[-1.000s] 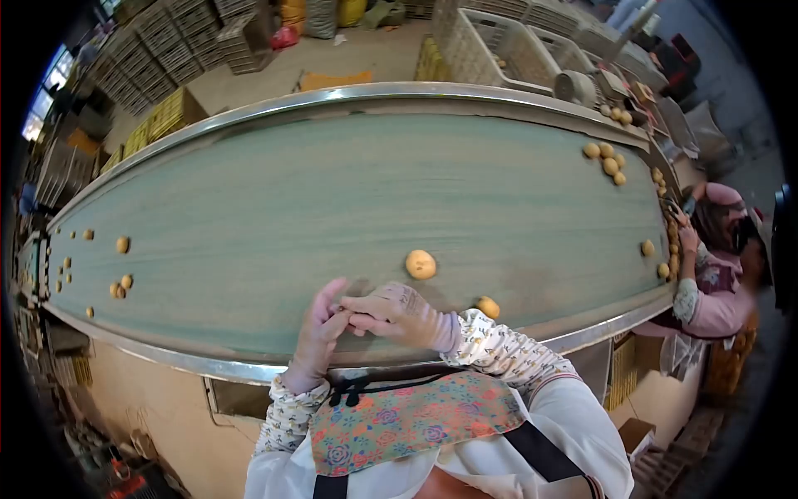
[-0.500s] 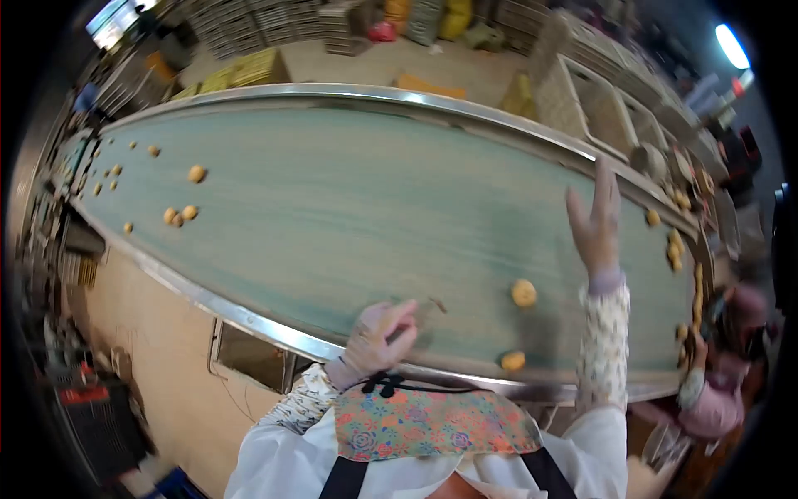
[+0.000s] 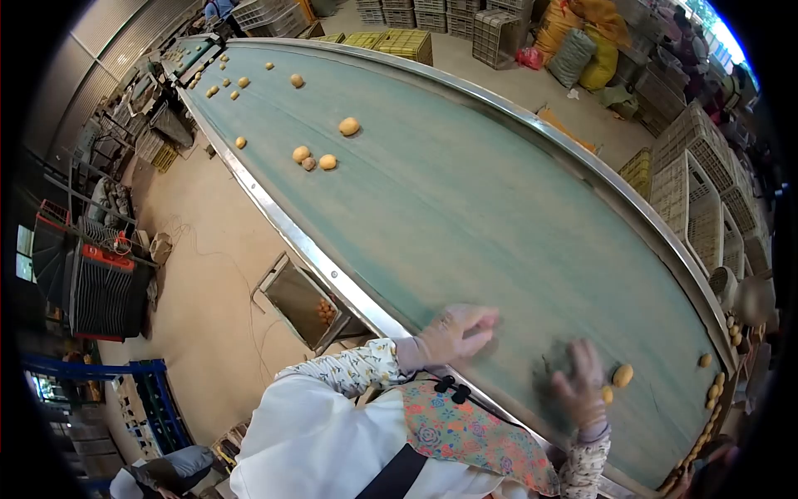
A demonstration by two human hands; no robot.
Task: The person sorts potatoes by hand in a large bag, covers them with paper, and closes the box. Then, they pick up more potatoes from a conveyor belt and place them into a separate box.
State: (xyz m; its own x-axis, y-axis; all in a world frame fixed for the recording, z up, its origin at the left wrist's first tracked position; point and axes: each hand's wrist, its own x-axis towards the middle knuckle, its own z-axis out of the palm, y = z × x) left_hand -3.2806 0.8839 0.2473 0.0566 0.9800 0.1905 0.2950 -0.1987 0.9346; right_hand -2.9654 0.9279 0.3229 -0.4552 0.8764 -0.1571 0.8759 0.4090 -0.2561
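Observation:
A wide green conveyor belt (image 3: 465,224) carries scattered potatoes. My left hand (image 3: 459,334), in a thin pale glove, hovers over the belt's near side; its fingers reach right with the thumb apart, holding nothing visible. Slightly blurred, my right hand (image 3: 582,387) is over the belt with its fingers spread. Just right of it lies a potato (image 3: 622,376), and a second potato (image 3: 607,394) is partly hidden by that hand. Farther up the belt is a cluster with a yellow potato (image 3: 328,161) and a darker, brownish potato (image 3: 308,164). A larger potato (image 3: 349,126) lies beyond them.
Metal rails edge the belt, the near rail (image 3: 287,224) close to my body. Below it stands a bin (image 3: 291,291) with some potatoes inside. Plastic crates (image 3: 694,204) and filled sacks (image 3: 573,56) stand beyond the far rail. A person (image 3: 218,10) is at the far end.
The view has turned leftward along the belt. My right hand has come from the far side back to the near side, close to the two potatoes. My left hand stays near the close edge.

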